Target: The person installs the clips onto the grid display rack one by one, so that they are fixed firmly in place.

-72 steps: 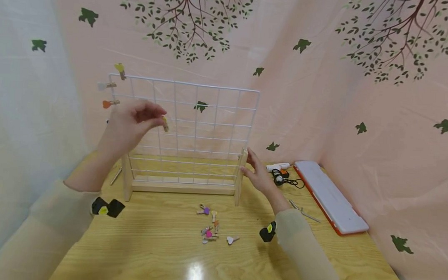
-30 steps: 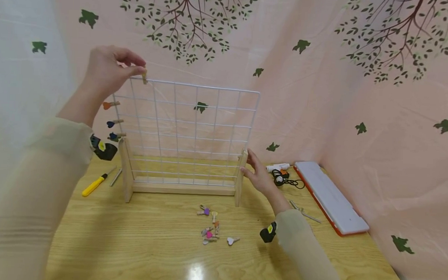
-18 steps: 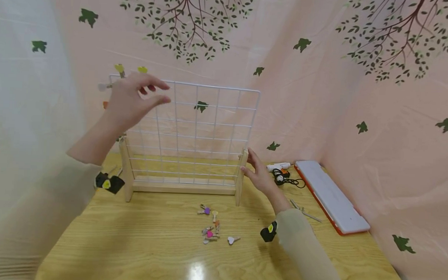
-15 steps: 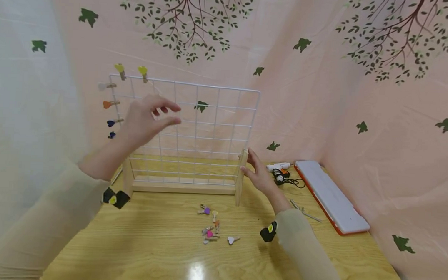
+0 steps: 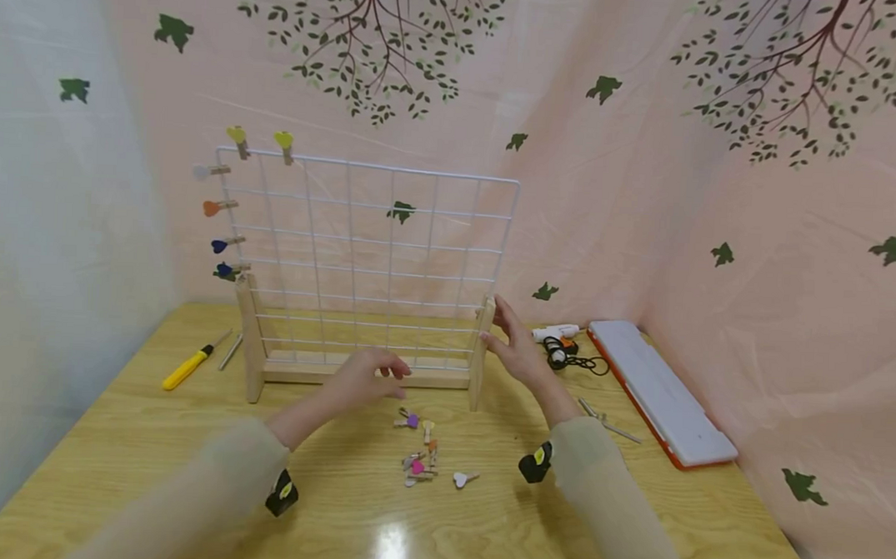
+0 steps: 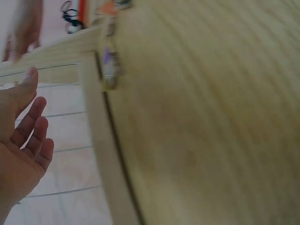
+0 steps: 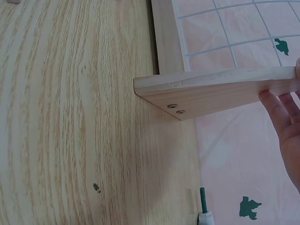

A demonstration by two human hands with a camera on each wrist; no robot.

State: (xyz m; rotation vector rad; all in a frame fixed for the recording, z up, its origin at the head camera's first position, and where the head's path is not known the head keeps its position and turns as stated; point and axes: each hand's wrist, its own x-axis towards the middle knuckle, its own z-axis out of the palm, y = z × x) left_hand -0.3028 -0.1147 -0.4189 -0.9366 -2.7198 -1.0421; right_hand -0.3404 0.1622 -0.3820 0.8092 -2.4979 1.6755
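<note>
Low over the table in the head view, my left hand point(image 5: 364, 380) holds nothing, its thumb and fingers apart. Just ahead of it lies a small pile of wooden mini clothespins with coloured hearts, among them a purple one point(image 5: 412, 420), a pink one point(image 5: 418, 467) and a white one point(image 5: 461, 479). My right hand point(image 5: 516, 345) grips the right wooden post point(image 5: 480, 356) of a white wire grid rack point(image 5: 391, 244). In the right wrist view its fingers point(image 7: 276, 110) lie against the post's outer face. Two yellow-heart clothespins point(image 5: 284, 143) are clipped on the grid's top wire.
White, orange point(image 5: 211, 208) and dark blue clothespins point(image 5: 219, 245) hang along the grid's left edge. A yellow-handled screwdriver point(image 5: 187, 371) and a metal rod lie at left. Right of the rack are a glue gun point(image 5: 556, 333) with coiled cord, metal rods and a white-and-red case point(image 5: 661, 393).
My left hand clipped a yellow-heart clothespin to the top wire, let it go, then came down and right toward the pile. My right hand has stayed on the post.
</note>
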